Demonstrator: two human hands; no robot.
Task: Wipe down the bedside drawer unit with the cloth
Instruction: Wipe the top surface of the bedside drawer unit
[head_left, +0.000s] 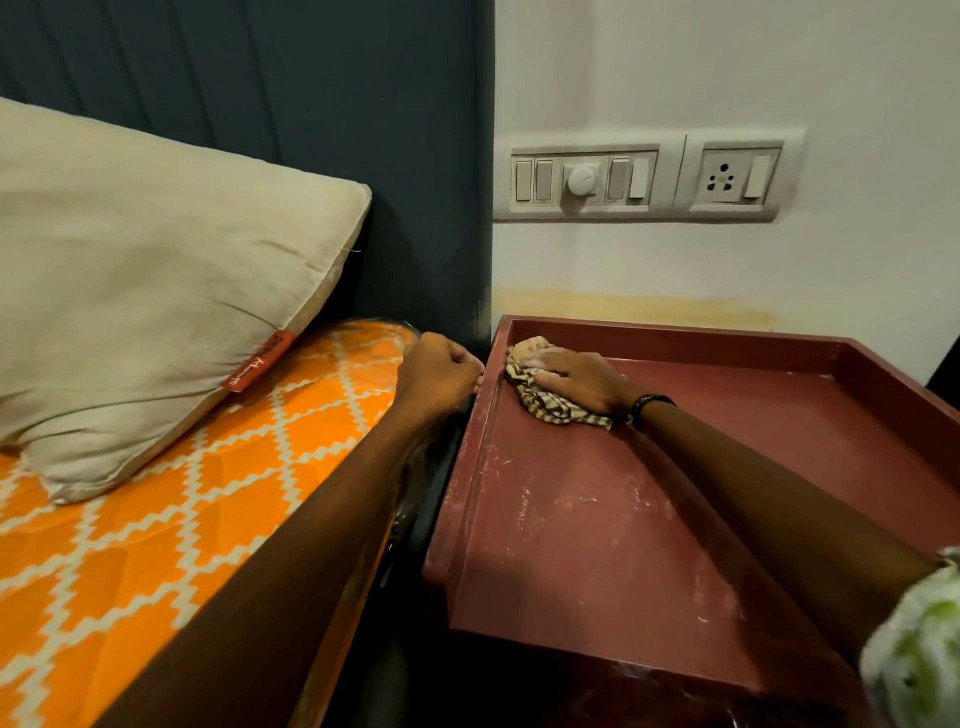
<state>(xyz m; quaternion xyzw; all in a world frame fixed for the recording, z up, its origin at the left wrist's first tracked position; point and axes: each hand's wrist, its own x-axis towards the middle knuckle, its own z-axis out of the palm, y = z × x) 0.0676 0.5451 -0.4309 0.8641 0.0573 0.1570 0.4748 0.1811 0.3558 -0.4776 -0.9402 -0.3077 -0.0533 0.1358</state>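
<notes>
The bedside drawer unit (597, 525) has a dusty maroon top with raised rims at the left, back and right. A crumpled striped brown and cream cloth (543, 400) lies in its far left corner. My right hand (582, 382) presses flat on the cloth, fingers stretched toward the corner. My left hand (441, 371) is curled into a loose fist at the mattress edge, its knuckles against the unit's left rim, and I see nothing held in it.
An orange patterned mattress (182, 545) with a beige pillow (140, 291) lies to the left, against a dark blue headboard (311, 104). A white switch and socket panel (644, 179) sits on the wall above the unit. A narrow dark gap separates bed and unit.
</notes>
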